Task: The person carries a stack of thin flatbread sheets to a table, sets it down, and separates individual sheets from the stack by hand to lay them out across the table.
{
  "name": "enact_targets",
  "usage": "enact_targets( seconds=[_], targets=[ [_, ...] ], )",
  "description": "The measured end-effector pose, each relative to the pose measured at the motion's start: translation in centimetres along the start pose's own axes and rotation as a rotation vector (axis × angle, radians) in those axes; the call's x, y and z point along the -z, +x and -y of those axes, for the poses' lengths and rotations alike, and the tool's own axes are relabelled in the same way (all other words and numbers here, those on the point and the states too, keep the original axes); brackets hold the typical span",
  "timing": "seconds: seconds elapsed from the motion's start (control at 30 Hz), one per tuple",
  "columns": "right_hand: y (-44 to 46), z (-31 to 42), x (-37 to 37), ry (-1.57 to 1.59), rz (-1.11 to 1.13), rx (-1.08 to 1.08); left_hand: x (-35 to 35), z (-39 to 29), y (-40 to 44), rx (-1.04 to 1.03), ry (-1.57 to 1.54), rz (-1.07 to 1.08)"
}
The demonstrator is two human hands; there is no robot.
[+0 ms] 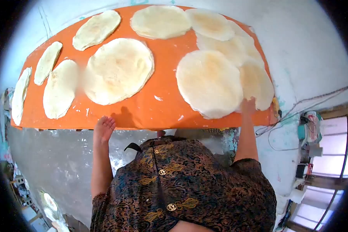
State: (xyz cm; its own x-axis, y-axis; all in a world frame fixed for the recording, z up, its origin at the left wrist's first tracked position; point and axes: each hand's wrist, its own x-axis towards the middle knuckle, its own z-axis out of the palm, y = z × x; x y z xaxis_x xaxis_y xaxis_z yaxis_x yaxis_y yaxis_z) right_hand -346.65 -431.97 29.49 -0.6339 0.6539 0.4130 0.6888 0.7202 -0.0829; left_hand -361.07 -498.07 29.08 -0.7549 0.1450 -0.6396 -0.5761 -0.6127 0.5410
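Note:
My left hand (105,127) is held over the front edge of the orange cloth, palm turned up, fingers loosely apart and nothing in them. At the right, my right hand (248,105) reaches onto the overlapping flatbreads, where a large round flatbread (209,83) meets a browner flatbread (257,85). Its fingers blend with the bread, so whether they pinch an edge or only touch it cannot be made out. Beyond my left hand lies another large round flatbread (120,70), apart from it.
The orange cloth (164,79) carries several more thin flatbreads, including a pale stack (160,22) at the back and a long-looking one (60,89) at left. Cables (294,110) run along the right wall. Grey floor (54,166) shows below the front edge.

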Motion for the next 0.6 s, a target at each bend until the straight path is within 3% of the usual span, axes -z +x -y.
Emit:
enact_targets(
  seconds=[0.03, 0.13, 0.23, 0.3, 0.37, 0.43, 0.5, 0.57, 0.6],
  targets=[
    [0.3, 1.7, 1.0, 0.023, -0.329, -0.098, -0.4, -0.5, 0.9, -0.032, -0.001, -0.032],
    [3.1, 5.6, 2.6, 0.241, -0.057, -0.173, -2.7, -1.4, 3.7, -0.040, -0.059, -0.092],
    [6.2, 10.7, 0.6, 0.597, 0.031, -0.022, -4.2, -1.9, 5.9, -0.061, -0.050, -0.104],
    [7.1, 17.4, 3.3, 1.219, 0.432, -0.396, -5.8, -2.2, 6.3, -0.030, -0.049, -0.159],
    [8.8, 22.6, 2.5, 1.375, 0.570, -0.404, -5.2, -2.6, 6.8, 0.077, -0.137, -0.141],
    [10.7, 27.4, 0.1, 1.584, 0.735, -0.577, -5.2, -3.0, 7.0, 0.073, -0.180, -0.180],
    [12.8, 31.4, -3.4, 1.617, 0.880, -0.617, -7.6, -3.0, 7.1, -0.017, -0.106, -0.425],
    [14.5, 34.8, -7.1, 1.673, 0.963, -0.713, -7.5, -4.6, 7.4, -0.034, -0.102, -0.502],
    [15.5, 36.4, -8.8, 1.714, 0.968, -0.787, -7.4, -5.7, 6.6, -0.084, 0.007, -0.412]
  ],
)
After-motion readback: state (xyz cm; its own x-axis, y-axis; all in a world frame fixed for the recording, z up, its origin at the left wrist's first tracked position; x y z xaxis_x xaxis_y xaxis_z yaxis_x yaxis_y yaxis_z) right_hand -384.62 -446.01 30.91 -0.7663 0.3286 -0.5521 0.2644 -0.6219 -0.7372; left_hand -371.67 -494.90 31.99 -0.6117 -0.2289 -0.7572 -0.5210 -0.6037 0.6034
